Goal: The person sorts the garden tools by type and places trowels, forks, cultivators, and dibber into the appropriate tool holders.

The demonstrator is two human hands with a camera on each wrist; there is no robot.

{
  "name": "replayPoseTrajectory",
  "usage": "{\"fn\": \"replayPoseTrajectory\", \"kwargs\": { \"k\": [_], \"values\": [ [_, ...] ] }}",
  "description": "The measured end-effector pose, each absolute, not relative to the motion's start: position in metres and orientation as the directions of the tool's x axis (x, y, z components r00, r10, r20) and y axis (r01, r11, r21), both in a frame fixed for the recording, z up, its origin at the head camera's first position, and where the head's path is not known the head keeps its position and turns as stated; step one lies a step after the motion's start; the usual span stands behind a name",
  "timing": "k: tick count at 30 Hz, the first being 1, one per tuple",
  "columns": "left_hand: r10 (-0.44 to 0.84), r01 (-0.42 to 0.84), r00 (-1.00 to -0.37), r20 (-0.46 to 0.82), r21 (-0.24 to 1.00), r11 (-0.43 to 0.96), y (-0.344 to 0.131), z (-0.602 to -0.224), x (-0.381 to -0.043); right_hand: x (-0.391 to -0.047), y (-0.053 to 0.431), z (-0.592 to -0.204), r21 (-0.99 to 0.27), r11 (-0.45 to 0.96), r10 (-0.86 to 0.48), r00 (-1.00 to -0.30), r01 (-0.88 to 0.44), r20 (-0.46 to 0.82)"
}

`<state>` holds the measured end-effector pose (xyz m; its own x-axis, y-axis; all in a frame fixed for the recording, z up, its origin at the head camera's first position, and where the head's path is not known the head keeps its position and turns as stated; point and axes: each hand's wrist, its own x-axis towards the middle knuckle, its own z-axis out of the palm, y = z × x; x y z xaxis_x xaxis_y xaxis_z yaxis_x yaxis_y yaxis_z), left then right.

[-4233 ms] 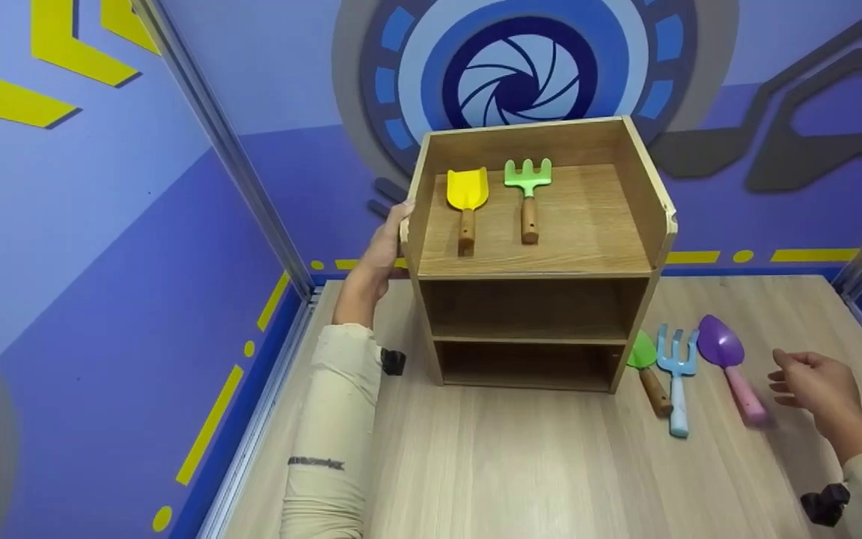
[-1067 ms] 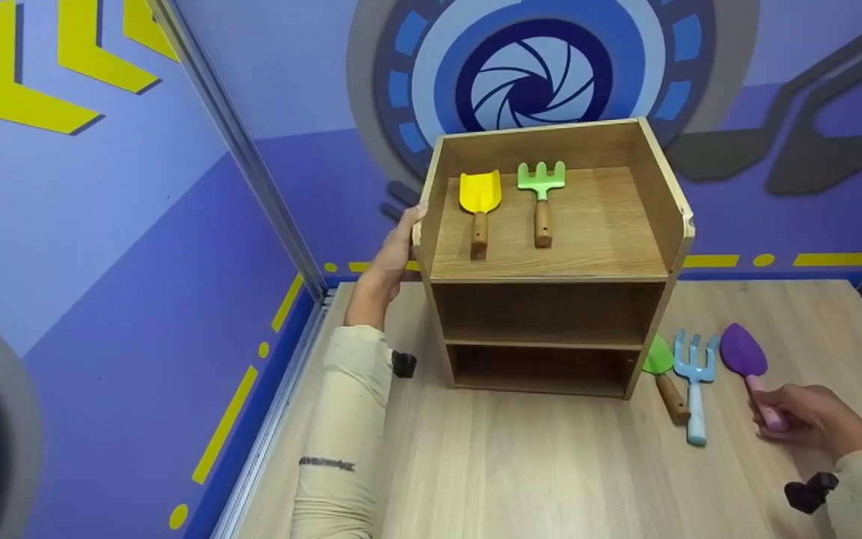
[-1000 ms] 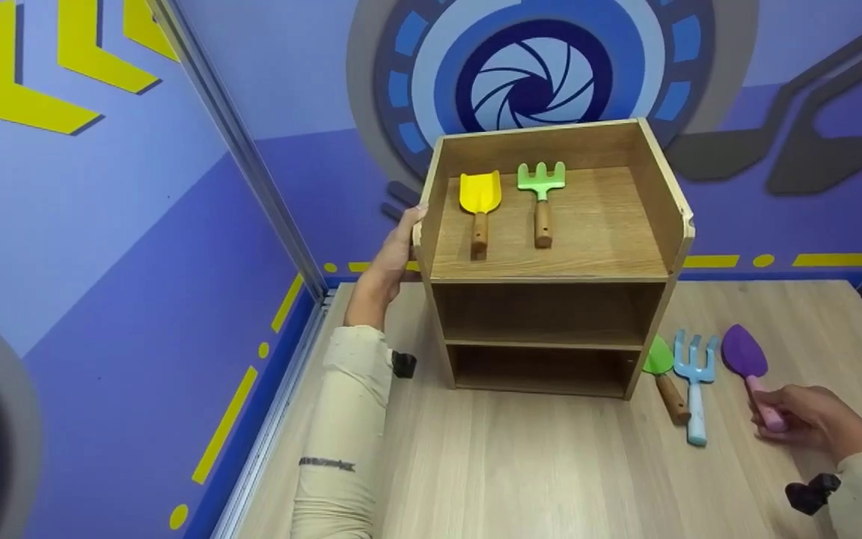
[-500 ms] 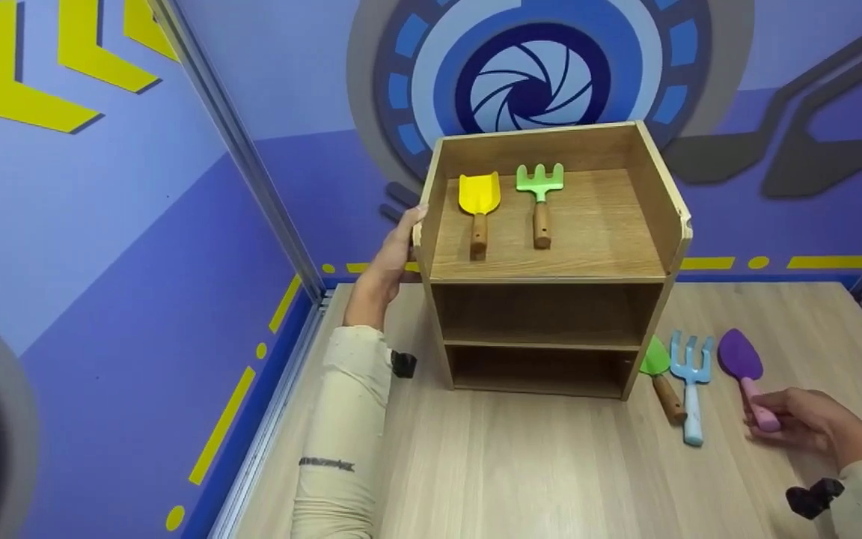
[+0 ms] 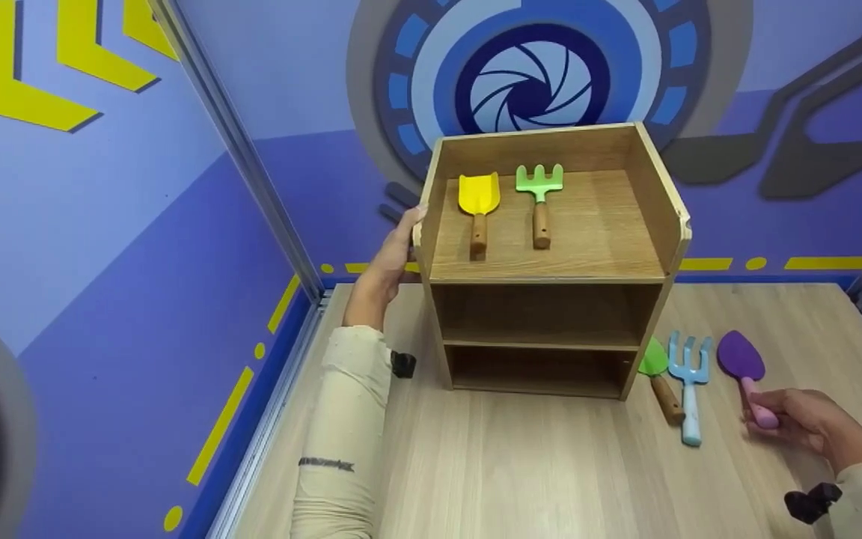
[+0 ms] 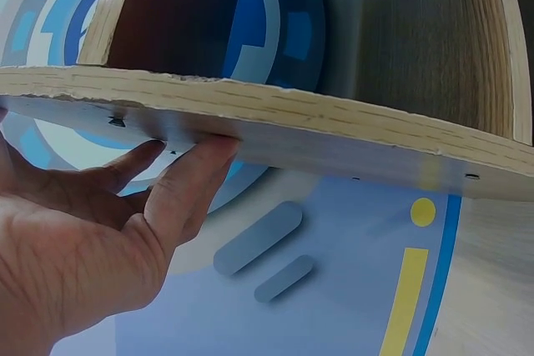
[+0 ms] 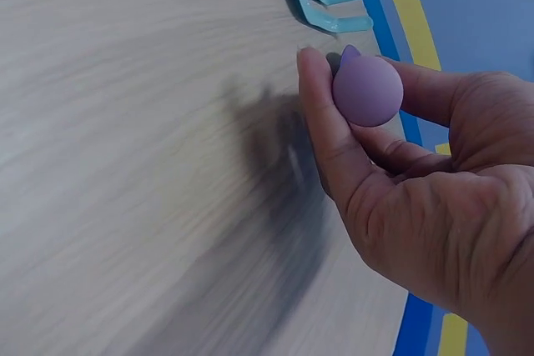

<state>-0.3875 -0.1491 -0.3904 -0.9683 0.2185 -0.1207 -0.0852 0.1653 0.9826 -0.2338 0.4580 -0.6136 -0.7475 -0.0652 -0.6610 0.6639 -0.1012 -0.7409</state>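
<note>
Here, the right hand (image 5: 814, 421) pinches a pink-handled purple trowel (image 5: 741, 355).

Behind the hands (image 5: 386, 258) stands a blue-purple wall (image 5: 304, 82) with a round aperture design (image 5: 528, 97); below them lies a pale wood-grain worktop (image 5: 536, 464).

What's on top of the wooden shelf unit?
The wooden shelf unit bears a yellow scoop and a green-headed rake on top. The surface directly beneath them is covered.
</note>
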Motion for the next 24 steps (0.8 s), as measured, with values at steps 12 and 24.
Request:
{"fn": "replayPoseTrajectory", "kwargs": {
  "k": [12,24],
  "values": [
    [0.214,-0.085,-0.969,-0.121,0.982,0.170,-0.149,-0.390,-0.387,-0.231,0.456,-0.609,-0.764,-0.074,-0.045,-0.767,0.641,-0.640],
    [0.210,-0.087,-0.970,-0.119,0.984,0.156,-0.149,-0.391,-0.388,-0.233,0.446,-0.591,-0.832,0.070,-0.054,-0.831,0.550,-0.553]
  ]
}}
